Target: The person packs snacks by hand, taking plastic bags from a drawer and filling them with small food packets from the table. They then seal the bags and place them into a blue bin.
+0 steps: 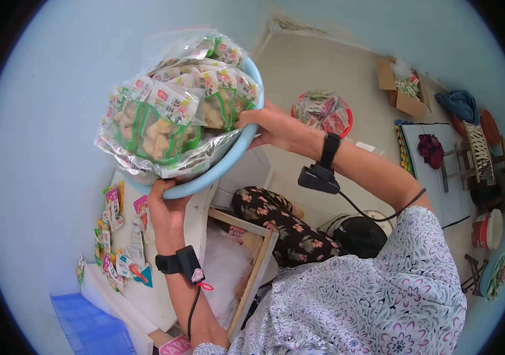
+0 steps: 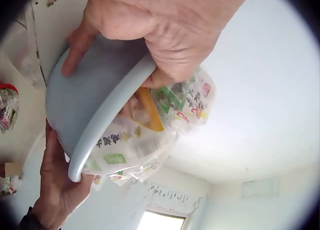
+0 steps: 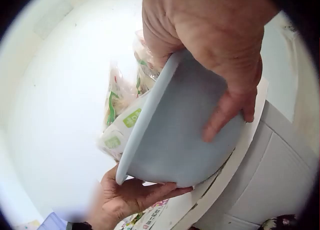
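A light blue basin (image 1: 229,167) is heaped with clear plastic packets of food (image 1: 164,127) with green and white printing. It is held up in the air and tilted. My left hand (image 1: 167,216) grips its rim at the near side, and my right hand (image 1: 279,127) grips the rim at the right. In the left wrist view, the basin (image 2: 80,95) has my left hand (image 2: 150,30) over its rim, thumb inside. From the right wrist, my right hand (image 3: 215,45) spreads its fingers along the outside of the basin (image 3: 175,125).
Loose snack packets (image 1: 113,207) lie on a white surface (image 1: 152,296) beside the wall. A red basin (image 1: 347,127) of packets stands on the floor, with a cardboard box (image 1: 409,105) farther back. A wooden-framed opening (image 1: 252,269), a bucket (image 1: 329,225) and stools (image 1: 462,157) are around.
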Available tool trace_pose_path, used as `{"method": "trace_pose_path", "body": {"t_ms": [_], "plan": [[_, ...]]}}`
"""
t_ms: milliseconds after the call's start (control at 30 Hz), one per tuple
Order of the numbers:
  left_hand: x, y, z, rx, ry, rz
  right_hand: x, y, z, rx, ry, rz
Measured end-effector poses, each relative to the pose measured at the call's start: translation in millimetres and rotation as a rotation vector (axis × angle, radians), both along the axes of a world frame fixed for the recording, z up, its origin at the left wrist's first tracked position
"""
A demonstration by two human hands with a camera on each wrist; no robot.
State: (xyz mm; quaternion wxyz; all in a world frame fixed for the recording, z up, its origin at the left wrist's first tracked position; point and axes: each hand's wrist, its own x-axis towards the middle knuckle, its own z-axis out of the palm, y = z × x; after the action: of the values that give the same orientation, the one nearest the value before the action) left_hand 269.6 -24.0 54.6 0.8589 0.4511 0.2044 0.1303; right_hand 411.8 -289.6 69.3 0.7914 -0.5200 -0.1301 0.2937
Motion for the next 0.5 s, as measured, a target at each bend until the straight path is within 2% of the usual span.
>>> {"method": "trace_pose_path", "body": {"t_ms": [133, 200, 367, 500], "plan": [[-14.8, -9.8, -5.9, 0.036, 0.052, 0.036, -24.6, -24.4, 2.0, -0.036, 0.05, -0.088], [-22.6, -12.9, -6.7, 0.058, 0.065, -0.001, -23.9, -39.8, -4.0, -0.033, 0.061, -0.011], [-29.4, -17.2, -24.5, 0.178, 0.048, -0.068, -33.4, -68.7, -49.0, 0.046, 0.144, -0.005], [-26.2, -58.5, -24.2, 0.233, -0.027, -0.071, -51.3, -97.9, -67.0, 0.114, 0.18, -0.16]]}}
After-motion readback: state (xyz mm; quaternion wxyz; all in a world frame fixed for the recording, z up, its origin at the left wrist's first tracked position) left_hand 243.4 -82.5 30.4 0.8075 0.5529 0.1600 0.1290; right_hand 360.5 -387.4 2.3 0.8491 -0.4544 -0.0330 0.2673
